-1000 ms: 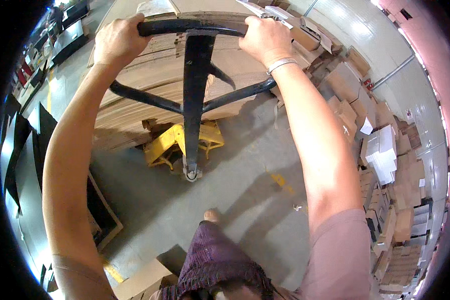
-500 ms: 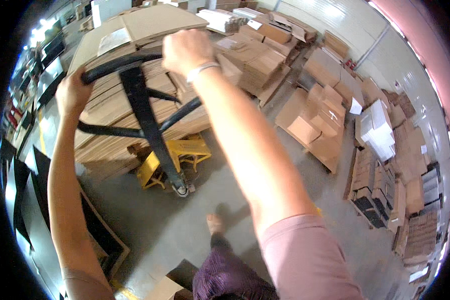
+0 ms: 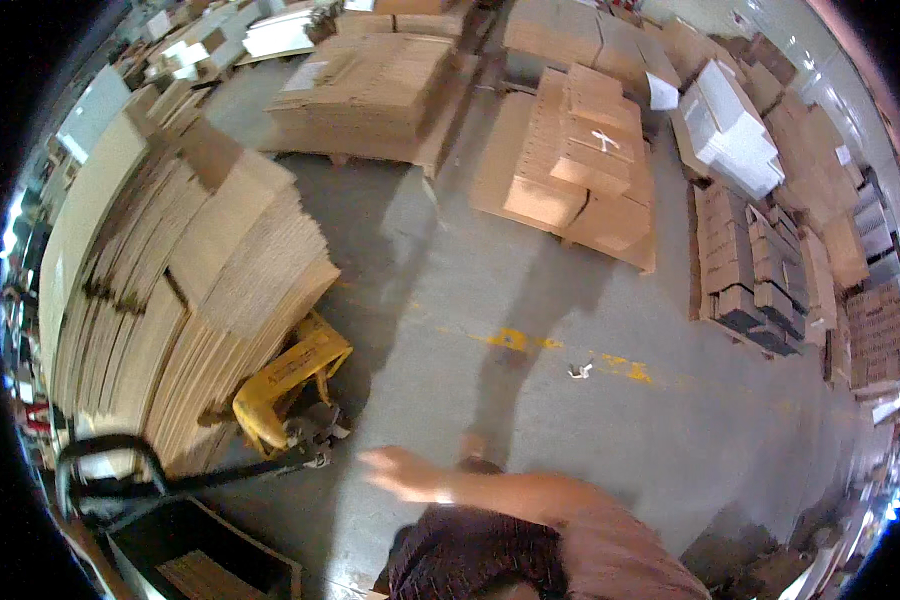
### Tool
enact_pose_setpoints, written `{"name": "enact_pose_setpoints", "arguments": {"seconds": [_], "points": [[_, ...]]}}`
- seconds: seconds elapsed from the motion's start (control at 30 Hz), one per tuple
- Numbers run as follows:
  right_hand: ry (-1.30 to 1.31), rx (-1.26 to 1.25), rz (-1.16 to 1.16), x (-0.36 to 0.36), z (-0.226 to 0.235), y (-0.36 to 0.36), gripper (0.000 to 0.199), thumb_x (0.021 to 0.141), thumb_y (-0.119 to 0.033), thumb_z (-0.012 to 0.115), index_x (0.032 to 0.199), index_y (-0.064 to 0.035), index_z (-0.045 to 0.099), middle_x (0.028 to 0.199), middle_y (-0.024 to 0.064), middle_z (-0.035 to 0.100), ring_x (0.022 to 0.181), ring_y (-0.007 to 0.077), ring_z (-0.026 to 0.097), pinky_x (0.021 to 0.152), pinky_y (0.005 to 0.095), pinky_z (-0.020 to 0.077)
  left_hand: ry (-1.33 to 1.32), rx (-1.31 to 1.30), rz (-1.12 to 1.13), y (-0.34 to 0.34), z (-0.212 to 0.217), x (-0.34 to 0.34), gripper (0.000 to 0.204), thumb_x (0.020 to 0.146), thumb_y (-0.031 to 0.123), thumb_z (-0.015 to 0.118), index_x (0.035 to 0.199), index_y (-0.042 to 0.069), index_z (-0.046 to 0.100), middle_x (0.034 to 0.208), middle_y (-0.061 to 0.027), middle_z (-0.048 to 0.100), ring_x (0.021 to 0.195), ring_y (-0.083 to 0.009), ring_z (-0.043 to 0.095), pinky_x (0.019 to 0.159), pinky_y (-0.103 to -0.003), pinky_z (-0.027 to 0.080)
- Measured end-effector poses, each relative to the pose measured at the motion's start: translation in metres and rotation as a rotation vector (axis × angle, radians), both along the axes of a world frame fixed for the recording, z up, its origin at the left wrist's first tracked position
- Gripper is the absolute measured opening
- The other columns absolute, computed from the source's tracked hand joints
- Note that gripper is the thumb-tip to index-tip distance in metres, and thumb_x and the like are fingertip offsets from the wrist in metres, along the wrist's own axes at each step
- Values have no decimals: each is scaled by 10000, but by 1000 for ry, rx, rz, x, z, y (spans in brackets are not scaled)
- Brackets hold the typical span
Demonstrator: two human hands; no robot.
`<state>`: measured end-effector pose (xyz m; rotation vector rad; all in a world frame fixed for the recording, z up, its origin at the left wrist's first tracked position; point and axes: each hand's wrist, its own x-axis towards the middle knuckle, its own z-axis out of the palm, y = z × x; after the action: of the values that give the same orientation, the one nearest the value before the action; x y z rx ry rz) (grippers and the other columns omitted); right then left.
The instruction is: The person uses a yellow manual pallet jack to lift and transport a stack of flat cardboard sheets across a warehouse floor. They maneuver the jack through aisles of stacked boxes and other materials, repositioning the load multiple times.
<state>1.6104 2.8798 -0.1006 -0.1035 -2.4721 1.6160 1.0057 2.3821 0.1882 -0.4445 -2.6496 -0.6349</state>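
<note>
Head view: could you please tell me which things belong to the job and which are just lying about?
In hand: yellow pallet jack, its black handle, cardboard sheet stack on it, right hand open nearby.
Lying about: flat brown boxes, white boxes, small floor scrap.

A single head-worn fisheye view looks steeply down from standing height onto the concrete floor (image 3: pixel 530 400). The person's own torso fills the lower centre, cardboard stacks (image 3: pixel 190 300) curve up the left, and distant pallets bend along the upper rim.
</note>
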Motion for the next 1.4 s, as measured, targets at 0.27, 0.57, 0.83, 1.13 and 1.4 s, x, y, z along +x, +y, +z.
{"name": "enact_pose_setpoints", "arguments": {"seconds": [0.27, 0.57, 0.83, 1.13, 1.4], "points": [[-993, 71, -503, 319, -12, 211, 171, 757, -121, 631, 912, -53, 651, 964, 175, 589, 920, 365, 589, 787, 456, 499, -854, -336, -280, 383, -301, 323, 465, 889, 288, 537, 1235, -6, 440, 1142, -169, 522, 986, -286, 518, 865, -435, 432], [-770, -183, -1010, 181, -145, 410, 225, 742, -121, 730, 921, -37, 624, 988, 152, 556, 903, 350, 584, 807, 450, 487, -1149, -573, -449, 694, -354, 277, 313, 918, 271, 584, 1073, -1, 580, 920, -106, 629, 772, -216, 612, 687, -364, 498], [-761, 3, -888, 109, -182, 580, 247, 732, -124, 720, 934, -38, 608, 1016, 172, 530, 993, 375, 518, 874, 476, 436, -1480, -296, -495, 908, -464, 337, 336, 889, 251, 661, 1134, 26, 616, 985, -127, 695, 886, -197, 687, 742, -341, 534], [-563, 196, -896, 160, -229, 690, 198, 788, -130, 674, 956, -64, 592, 878, 192, 512, 759, 329, 501, 649, 478, 442, -905, -625, -423, 1027, -538, 439, 288, 798, 230, 719, 953, 58, 547, 850, -112, 545, 768, -278, 561, 668, -413, 461], [-617, -46, -915, 212, -266, 679, 168, 836, -151, 641, 942, -30, 594, 862, 194, 507, 742, 327, 501, 609, 477, 405, -986, -759, -279, 1059, -566, 451, 323, 759, 223, 733, 943, 58, 525, 800, -109, 533, 716, -275, 549, 638, -411, 443]]}}
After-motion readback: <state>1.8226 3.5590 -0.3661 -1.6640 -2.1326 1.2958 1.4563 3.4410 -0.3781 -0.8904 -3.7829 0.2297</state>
